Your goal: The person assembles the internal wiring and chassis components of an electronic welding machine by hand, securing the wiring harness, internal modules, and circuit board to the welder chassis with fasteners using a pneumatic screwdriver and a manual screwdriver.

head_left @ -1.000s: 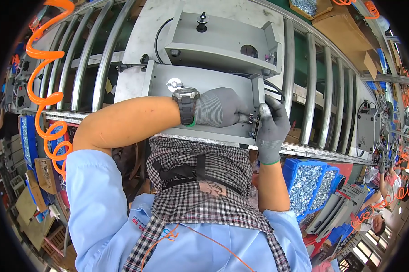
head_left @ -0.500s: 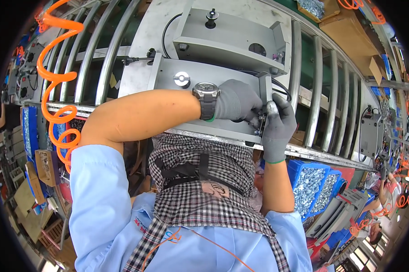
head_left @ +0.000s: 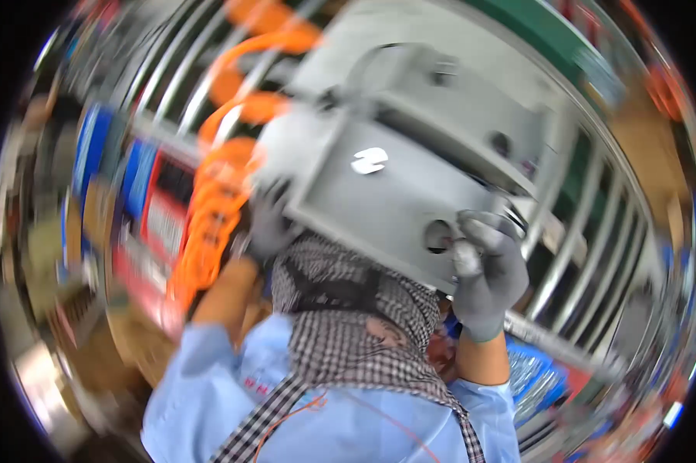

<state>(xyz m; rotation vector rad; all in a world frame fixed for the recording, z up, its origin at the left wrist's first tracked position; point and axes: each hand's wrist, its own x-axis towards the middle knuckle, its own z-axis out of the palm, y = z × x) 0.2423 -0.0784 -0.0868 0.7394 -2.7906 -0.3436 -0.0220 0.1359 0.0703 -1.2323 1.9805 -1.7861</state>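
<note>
A grey sheet-metal housing (head_left: 394, 193) lies tilted in front of me, with a bright round knob (head_left: 369, 160) and a round hole (head_left: 439, 236) in its face. My right hand (head_left: 498, 266), in a grey glove, is closed around the housing's right end, fingers and thumb bent over the edge there. Beside the near left corner is my gloved left hand (head_left: 269, 222), smeared by motion, so its fingers cannot be read. The orange coiled hose (head_left: 228, 162) hangs right next to that hand.
A second grey housing (head_left: 464, 96) with a black cable stands behind the first on a pale board (head_left: 309, 147). Metal rollers (head_left: 595, 239) run on both sides. Blue bins (head_left: 529, 374) of small parts sit at lower right; a red crate (head_left: 167, 208) is at left.
My left hand has left the housing's right end and swung to its left side. The view has turned, so the housing appears tilted. My right hand stays at the right end.
</note>
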